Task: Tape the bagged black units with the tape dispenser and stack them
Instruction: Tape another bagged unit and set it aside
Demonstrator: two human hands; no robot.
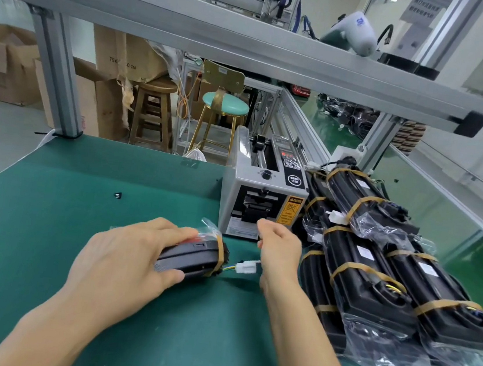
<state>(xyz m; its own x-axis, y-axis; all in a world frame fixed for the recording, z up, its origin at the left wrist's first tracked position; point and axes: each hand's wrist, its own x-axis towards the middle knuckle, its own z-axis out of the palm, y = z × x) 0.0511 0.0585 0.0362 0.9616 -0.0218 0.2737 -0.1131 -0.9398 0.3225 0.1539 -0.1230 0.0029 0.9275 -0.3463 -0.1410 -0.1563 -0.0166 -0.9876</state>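
Left hand (131, 256) grips bagged black unit (191, 257) on green bench (64, 206), fingers over top, thumb on near side. Brown tape band (220, 254) wraps unit's right end; white connector (246, 267) trails out at 3 o'clock. Right hand (279, 248) loosely curled, fingertips at tape dispenser (262, 197) outlet; cannot tell if tape held. Stack of taped units (375, 269) at 3 o'clock of dispenser. Wooden stool (151, 111) at 12 o'clock.
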